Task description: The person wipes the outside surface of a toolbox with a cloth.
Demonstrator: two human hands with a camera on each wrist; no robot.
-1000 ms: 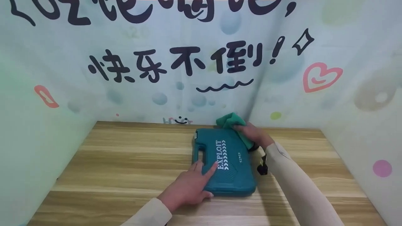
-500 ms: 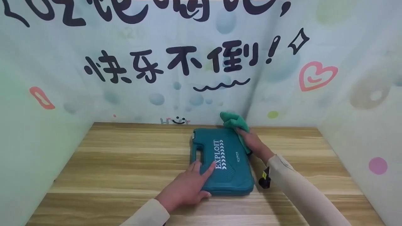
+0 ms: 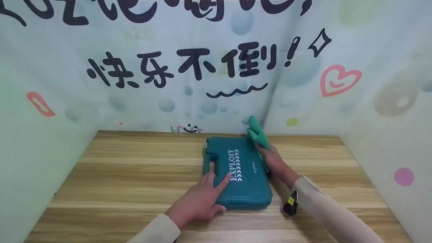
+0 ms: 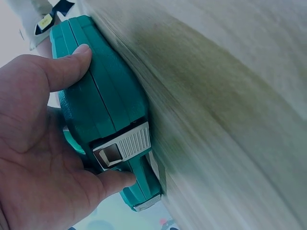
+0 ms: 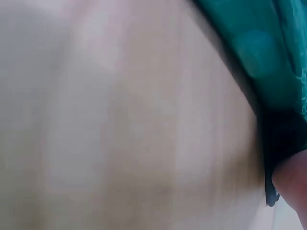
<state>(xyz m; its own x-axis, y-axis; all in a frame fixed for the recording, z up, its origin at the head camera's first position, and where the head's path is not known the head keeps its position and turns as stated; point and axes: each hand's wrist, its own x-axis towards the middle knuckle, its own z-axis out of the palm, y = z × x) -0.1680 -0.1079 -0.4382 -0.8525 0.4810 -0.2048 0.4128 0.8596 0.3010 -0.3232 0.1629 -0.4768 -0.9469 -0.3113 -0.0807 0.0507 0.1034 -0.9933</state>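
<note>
A teal plastic carrying case (image 3: 248, 189), lettered EXPLOIT, lies flat on the wooden table. My left hand (image 3: 200, 202) grips its near left corner, with the forefinger stretched over the lid. In the left wrist view the thumb (image 4: 72, 67) lies against the case's end wall, and another finger (image 4: 117, 182) curls in at the handle beside a silver latch (image 4: 124, 146). At the far right edge of the case, my right hand (image 3: 278, 165) holds a bunched green cloth (image 3: 258, 133) against its side. Only a fingertip (image 5: 293, 184) shows in the right wrist view, beside something black.
The wooden table (image 3: 135, 175) ends at a printed fabric backdrop (image 3: 155, 101) at the back, with matching panels at both sides. A small black device (image 3: 290, 204) with a yellow label hangs at my right sleeve.
My right hand has slid toward me along the case's right edge with the cloth, which now stands more upright. The left hand keeps its hold on the case.
</note>
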